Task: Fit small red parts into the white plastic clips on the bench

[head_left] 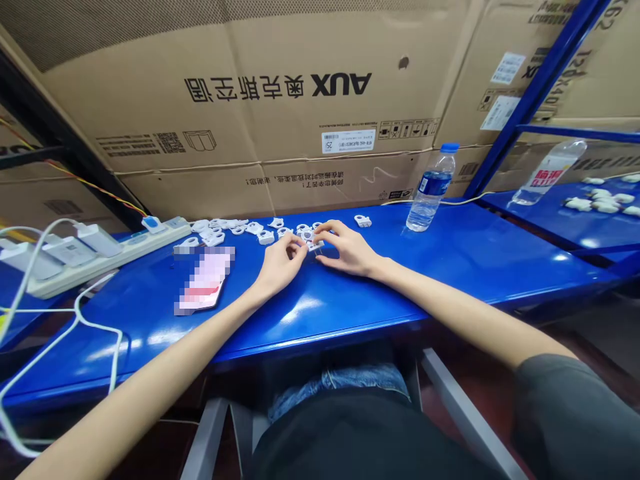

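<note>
My left hand [281, 262] is closed in a pinch, its thumb and forefinger at the left side of a small white plastic part [315, 245]. From the right, the curved fingers and thumb of my right hand [349, 249] grip the same part, just above the blue tabletop. Thin pin-like pieces seem to stick out below it, too small to make out well. Behind my hands lie several similar white plastic parts [265, 237] with round openings, loosely scattered. One more white part [363, 221] lies apart, beyond my right hand.
A phone [207, 280] lies on the blue table [320, 313] left of my hands. Farther left is a power strip [125, 250] with chargers and white cables. A water bottle [433, 189] stands at the back right; another bottle [550, 173] leans beyond it. Large cardboard boxes [280, 133] form the back.
</note>
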Motion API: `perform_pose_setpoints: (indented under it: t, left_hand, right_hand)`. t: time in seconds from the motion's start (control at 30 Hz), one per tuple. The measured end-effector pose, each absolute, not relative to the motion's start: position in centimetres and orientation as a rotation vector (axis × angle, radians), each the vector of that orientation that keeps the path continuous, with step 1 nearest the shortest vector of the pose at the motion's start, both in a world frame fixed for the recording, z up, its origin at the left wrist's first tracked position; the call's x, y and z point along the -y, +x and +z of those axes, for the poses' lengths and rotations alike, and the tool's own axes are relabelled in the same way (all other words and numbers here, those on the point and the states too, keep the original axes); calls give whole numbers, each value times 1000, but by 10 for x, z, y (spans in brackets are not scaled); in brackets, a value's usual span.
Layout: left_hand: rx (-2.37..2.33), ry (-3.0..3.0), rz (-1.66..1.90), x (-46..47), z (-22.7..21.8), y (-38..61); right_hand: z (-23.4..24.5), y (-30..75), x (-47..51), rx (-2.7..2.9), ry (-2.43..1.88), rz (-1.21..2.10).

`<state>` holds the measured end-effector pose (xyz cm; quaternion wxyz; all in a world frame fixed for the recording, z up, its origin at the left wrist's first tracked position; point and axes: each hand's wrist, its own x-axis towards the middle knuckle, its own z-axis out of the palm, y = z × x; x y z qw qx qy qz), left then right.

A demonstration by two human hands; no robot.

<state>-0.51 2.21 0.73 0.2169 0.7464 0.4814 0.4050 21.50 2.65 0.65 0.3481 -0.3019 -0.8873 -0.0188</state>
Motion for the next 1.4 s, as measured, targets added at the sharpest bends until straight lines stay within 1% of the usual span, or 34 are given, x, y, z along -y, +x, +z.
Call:
perform_pose_setpoints:
  t: [0.47,0.73,0.9,1.17,1.4]
  left_hand:
    - [-1380,2098,1089,-23,4,-7]
    - [-1375,2111,1175,-22,10,-5]
    - [-1349,2118,1185,-20,13,-4]
    - [-1343,2312,934,-21,9,-7]
    - [-1425,2405,801,-24,5,-10]
  right_hand:
    - [7,212,-23,2355,-757,-144]
    - [11,214,-26,2300,-766,-151]
    - [16,231,-41,2184,-957,-129]
    - [18,280,-70,2031,-1468,-124]
    - [3,291,-84,2074,-1552,-43]
